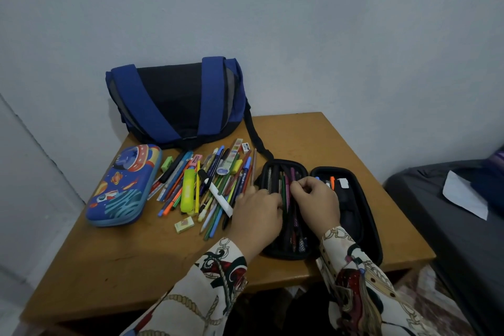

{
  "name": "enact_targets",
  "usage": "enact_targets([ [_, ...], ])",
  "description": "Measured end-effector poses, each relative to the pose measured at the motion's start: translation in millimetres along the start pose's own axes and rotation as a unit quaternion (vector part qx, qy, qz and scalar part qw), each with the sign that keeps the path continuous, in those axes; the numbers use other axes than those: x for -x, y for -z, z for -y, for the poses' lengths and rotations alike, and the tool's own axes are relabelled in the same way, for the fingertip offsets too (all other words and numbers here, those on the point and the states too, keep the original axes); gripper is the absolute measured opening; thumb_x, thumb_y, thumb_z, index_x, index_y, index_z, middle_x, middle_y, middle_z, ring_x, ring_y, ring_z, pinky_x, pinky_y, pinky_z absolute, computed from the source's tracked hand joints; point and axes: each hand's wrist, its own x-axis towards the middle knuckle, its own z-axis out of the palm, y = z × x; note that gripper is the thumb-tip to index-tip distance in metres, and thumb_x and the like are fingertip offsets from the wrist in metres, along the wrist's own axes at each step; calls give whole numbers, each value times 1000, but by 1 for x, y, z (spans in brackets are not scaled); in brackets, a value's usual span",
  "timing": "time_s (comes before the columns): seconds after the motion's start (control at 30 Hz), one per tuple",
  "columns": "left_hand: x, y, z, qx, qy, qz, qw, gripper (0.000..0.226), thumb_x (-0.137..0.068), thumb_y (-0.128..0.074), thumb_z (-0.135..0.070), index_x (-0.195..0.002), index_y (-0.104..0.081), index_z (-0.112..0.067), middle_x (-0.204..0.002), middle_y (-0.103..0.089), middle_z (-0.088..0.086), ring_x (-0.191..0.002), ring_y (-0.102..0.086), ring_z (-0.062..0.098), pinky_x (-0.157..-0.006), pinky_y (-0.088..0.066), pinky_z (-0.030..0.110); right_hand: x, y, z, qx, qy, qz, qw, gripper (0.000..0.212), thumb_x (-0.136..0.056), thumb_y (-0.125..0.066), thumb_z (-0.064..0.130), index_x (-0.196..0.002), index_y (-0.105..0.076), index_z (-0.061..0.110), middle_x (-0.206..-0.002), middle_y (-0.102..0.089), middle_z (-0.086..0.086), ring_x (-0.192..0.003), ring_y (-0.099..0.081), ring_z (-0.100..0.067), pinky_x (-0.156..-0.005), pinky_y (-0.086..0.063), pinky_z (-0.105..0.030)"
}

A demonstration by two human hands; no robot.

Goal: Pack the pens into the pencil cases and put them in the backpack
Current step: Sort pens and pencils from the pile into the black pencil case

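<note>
A black pencil case (351, 199) is lying open like a book on the right part of the wooden table (136, 259), several pens already standing in rows in its left half. The person's right hand (316, 199) is hovering over that half, its fingers curled and pinching the top of a pen there (287, 196). The left hand (257, 213) is resting just beside it at the case's left edge, fingers bent down; whether it is gripping anything cannot be told. Just left of the hands a loose pile of pens and pencils (207, 185) is spreading across the table, a yellow highlighter (188, 189) lying among them and a small eraser (184, 224) sitting at the pile's near edge. Further left, a blue space-themed pencil case (122, 185) is lying closed. Behind the pile, against the wall, a blue and black backpack (177, 101) is sitting.
</note>
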Motion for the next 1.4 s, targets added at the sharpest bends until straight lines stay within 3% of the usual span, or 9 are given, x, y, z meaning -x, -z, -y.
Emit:
enact_targets([
  [0.13,-2,-5,0,2,1,1,1000,41,-100,-42,-30,-141,-42,-26,-120,-59,3,-122,-41,30,-101,-38,43,1,1,1,2,-4,3,1000,29,-89,-58,29,-63,-60,16,-55,-57,-1,-54,-52,-13,-62,-40,-27],
  [0.3,-8,-8,-5,-45,-9,-21,999,24,-102,-38,-22,-121,-50,-16,-111,-59,9,-111,-47,31,-88,-43,39,1,1,2,4,-8,2,1000,27,-88,-58,28,-64,-61,16,-55,-57,0,-54,-52,-13,-66,-41,-27],
  [0.47,-21,-3,-8,-61,-18,-40,997,24,-100,-40,-17,-124,-43,-16,-114,-51,14,-99,-55,32,-67,-40,35,1,3,4,10,-6,4,1000,27,-88,-58,29,-63,-60,18,-54,-56,2,-56,-55,-15,-78,-47,-34],
  [0.67,-32,6,-10,-89,-28,-9,996,21,-99,-40,-10,-116,-51,-10,-113,-53,14,-98,-56,31,-69,-40,34,3,4,6,12,-2,5,1000,28,-88,-58,29,-62,-59,18,-52,-54,3,-53,-53,-14,-86,-53,-42],
  [0.8,-42,13,-1,-7,2,12,1000,14,-98,-42,-13,-91,-53,-9,-89,-56,9,-80,-56,29,-62,-37,34,3,5,7,16,-1,5,1000,29,-88,-58,29,-61,-58,19,-49,-51,5,-52,-51,-14,-91,-51,-44],
  [1.0,-46,15,20,177,99,-96,975,15,-98,-43,-18,-100,-57,-12,-88,-65,8,-80,-62,27,-70,-51,36,3,5,7,12,-2,9,1000,29,-90,-58,29,-64,-60,16,-48,-49,6,-49,-49,-12,-96,-49,-44],
  [1.2,-60,2,41,32,161,-7,986,24,-95,-52,-22,-107,-63,-5,-99,-66,15,-96,-64,35,-94,-48,51,4,5,7,6,-2,9,1000,30,-90,-58,28,-62,-58,16,-46,-47,6,-48,-48,-12,-99,-48,-41],
  [1.3,-62,0,39,16,154,7,988,26,-95,-49,-19,-110,-61,-2,-105,-64,17,-101,-63,35,-95,-48,49,3,5,6,7,-1,9,1000,29,-90,-58,28,-65,-60,13,-47,-47,5,-48,-47,-12,-98,-48,-40],
  [1.4,-62,7,35,19,145,17,989,22,-94,-50,-13,-106,-61,1,-102,-64,16,-96,-64,33,-83,-53,40,2,4,5,6,0,11,1000,29,-90,-58,28,-66,-61,12,-48,-48,5,-47,-47,-12,-95,-51,-42],
])
